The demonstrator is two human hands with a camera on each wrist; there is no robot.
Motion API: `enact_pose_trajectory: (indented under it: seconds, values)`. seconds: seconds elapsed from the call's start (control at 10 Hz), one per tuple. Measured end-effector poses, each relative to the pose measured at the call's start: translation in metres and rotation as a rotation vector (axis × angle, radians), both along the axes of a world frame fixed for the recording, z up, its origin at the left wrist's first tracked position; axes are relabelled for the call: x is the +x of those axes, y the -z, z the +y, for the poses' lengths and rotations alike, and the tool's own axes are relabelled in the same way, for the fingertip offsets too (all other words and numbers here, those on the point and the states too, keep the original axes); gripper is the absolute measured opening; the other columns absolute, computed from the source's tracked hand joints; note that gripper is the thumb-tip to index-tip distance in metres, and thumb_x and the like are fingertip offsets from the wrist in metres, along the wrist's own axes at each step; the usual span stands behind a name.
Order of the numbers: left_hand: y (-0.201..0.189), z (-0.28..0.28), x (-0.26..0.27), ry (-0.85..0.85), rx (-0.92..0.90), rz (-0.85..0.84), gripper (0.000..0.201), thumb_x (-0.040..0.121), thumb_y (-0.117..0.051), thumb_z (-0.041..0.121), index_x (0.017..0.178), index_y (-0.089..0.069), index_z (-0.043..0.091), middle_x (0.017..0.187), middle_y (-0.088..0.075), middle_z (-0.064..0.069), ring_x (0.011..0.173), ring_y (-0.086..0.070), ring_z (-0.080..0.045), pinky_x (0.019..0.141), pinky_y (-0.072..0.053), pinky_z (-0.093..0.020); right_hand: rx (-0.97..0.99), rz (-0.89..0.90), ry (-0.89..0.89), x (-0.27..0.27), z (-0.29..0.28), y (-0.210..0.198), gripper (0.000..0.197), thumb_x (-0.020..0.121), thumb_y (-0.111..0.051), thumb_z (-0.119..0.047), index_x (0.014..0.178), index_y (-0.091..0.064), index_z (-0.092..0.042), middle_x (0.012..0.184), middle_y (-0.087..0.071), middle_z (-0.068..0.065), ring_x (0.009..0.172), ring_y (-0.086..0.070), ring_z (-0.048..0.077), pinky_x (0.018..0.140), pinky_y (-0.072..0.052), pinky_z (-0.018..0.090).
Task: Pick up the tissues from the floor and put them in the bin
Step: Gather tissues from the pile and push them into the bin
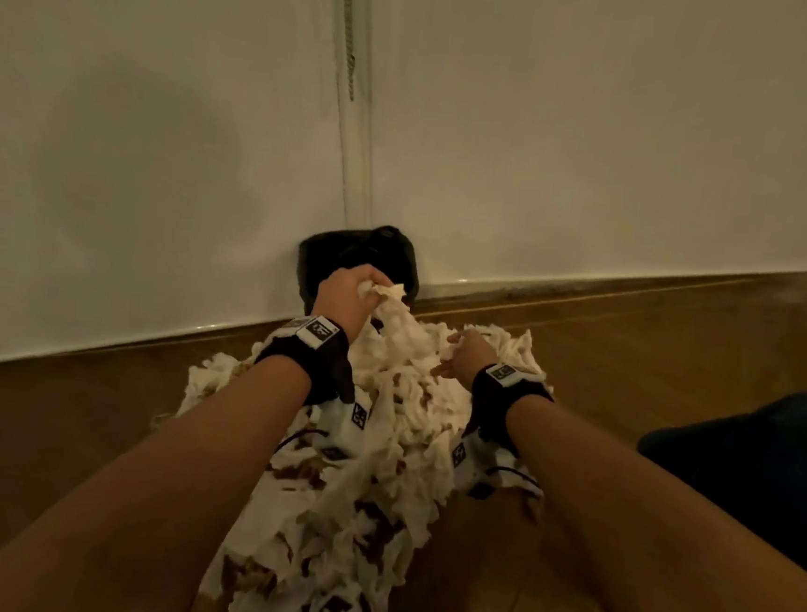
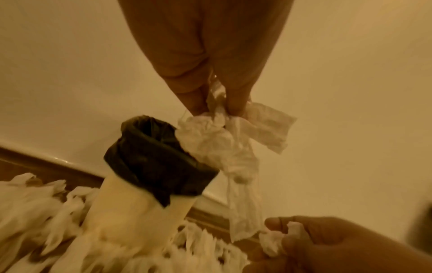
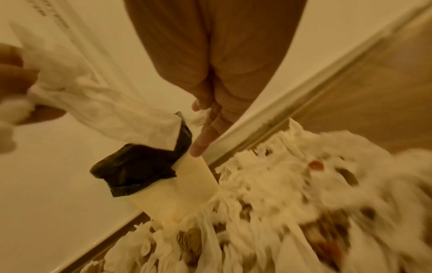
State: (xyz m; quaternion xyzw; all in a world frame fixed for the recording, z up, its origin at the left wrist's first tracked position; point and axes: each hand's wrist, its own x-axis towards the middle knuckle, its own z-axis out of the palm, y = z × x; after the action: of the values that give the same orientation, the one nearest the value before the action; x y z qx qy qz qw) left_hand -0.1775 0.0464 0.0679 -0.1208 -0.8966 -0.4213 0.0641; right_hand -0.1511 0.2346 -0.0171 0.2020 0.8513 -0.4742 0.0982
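Already the left hand point(image 1: 344, 295) pinched a tissue point(image 2: 217, 146) right at the bin point(image 2: 149, 162) rim, hanging long-axis down toward the right hand point(image 1: 465, 352), whose grip held a smaller wad point(image 2: 273, 240).

Tissues point(image 1: 379, 450) crowd the bin point(image 2: 149, 157); its mouth stays open above.

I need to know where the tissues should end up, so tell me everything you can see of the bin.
The bin is a small upright cylinder with a pale cream body that looks like plastic. A black bag liner is folded down over its open rim. It stands on the wooden floor against the white wall, with loose tissues heaped around its base. The tissue held by the left hand hangs at its mouth.
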Motion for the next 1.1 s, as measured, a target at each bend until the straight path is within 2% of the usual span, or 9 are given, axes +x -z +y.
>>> enact_pose_trajectory:
  seconds: [0.1,0.2,0.3,0.4,0.6,0.8,0.9,1.0,1.1]
  values:
    - [-0.017,-0.011,-0.014,-0.123,0.148,-0.020,0.014,0.088,-0.059,0.016,0.099,-0.067,0.015,0.108,-0.064,-0.001,0.095,-0.054,-0.012,0.079,-0.040,-0.020,0.037,0.136,0.001,-0.024,-0.009,-0.041,0.032,0.090,-0.053,-0.005,0.121,-0.050,0.004,0.119,-0.059,0.024,0.106,-0.061,0.034,0.085,-0.054,0.040]
    - [-0.028,-0.024,-0.035,-0.283,0.298,-0.014,0.017,0.089,-0.059,0.017,0.104,-0.065,0.013,0.112,-0.064,-0.006,0.100,-0.056,-0.018,0.078,-0.040,-0.019,0.103,0.242,0.006,-0.044,-0.021,-0.075,0.020,0.093,-0.049,-0.011,0.106,-0.059,0.002,0.106,-0.065,0.020,0.088,-0.065,0.029,0.060,-0.052,0.025]
    - [-0.028,-0.030,-0.052,-0.332,0.322,-0.029,0.021,0.092,-0.055,0.018,0.111,-0.059,0.009,0.114,-0.062,-0.010,0.104,-0.057,-0.025,0.078,-0.041,-0.021,0.047,0.339,0.005,-0.065,-0.034,-0.098,0.013,0.091,-0.055,-0.011,0.079,-0.055,-0.004,0.098,-0.068,0.023,0.085,-0.068,0.034,0.077,-0.057,0.041]
    - [-0.020,-0.030,-0.070,-0.318,0.207,-0.037,0.024,0.095,-0.049,0.016,0.115,-0.050,0.004,0.115,-0.059,-0.015,0.104,-0.056,-0.029,0.078,-0.040,-0.026,-0.070,0.415,0.032,-0.086,-0.043,-0.107,0.012,0.087,-0.062,-0.009,0.080,-0.052,-0.008,0.087,-0.069,0.018,0.069,-0.068,0.027,0.070,-0.059,0.037]
    - [0.003,-0.024,-0.096,-0.360,0.200,-0.043,0.023,0.094,-0.049,0.015,0.114,-0.051,0.003,0.115,-0.059,-0.017,0.104,-0.056,-0.032,0.084,-0.043,-0.033,0.266,0.445,-0.061,-0.121,-0.046,-0.096,0.018,0.082,-0.068,-0.031,0.087,-0.065,-0.013,0.080,-0.058,-0.002,0.074,-0.053,0.014,0.068,-0.043,0.025]
    - [0.026,-0.026,-0.110,-0.425,0.207,-0.112,0.012,0.094,-0.048,0.013,0.105,-0.051,0.013,0.115,-0.060,-0.016,0.105,-0.056,-0.031,0.086,-0.041,-0.030,0.253,0.329,-0.034,-0.124,-0.052,-0.059,0.024,0.087,-0.062,-0.027,0.065,-0.056,-0.020,0.079,-0.068,0.007,0.075,-0.064,0.020,0.077,-0.055,0.032]
    - [0.036,-0.029,-0.113,-0.442,0.218,-0.146,0.021,0.093,-0.048,0.014,0.113,-0.053,0.008,0.115,-0.060,-0.015,0.106,-0.056,-0.029,0.087,-0.042,-0.030,0.084,0.287,-0.017,-0.121,-0.058,-0.048,0.016,0.090,-0.059,-0.017,0.101,-0.067,-0.008,0.094,-0.071,0.015,0.079,-0.069,0.025,0.079,-0.058,0.038]
    - [0.044,-0.033,-0.111,-0.422,0.207,-0.172,0.030,0.092,-0.053,0.025,0.117,-0.052,0.009,0.114,-0.061,-0.012,0.103,-0.058,-0.027,0.083,-0.044,-0.030,-0.083,0.250,0.054,-0.117,-0.058,-0.041,0.031,0.090,-0.057,-0.004,0.121,-0.057,-0.003,0.103,-0.067,0.018,0.075,-0.065,0.022,0.078,-0.057,0.033]
    - [0.049,-0.033,-0.104,-0.418,0.208,-0.133,0.029,0.091,-0.055,0.026,0.116,-0.053,0.010,0.112,-0.061,-0.011,0.101,-0.058,-0.025,0.078,-0.041,-0.025,-0.092,0.272,0.095,-0.107,-0.051,-0.039,0.023,0.092,-0.052,-0.002,0.114,-0.059,0.000,0.088,-0.065,0.015,0.059,-0.058,0.014,0.069,-0.056,0.027]
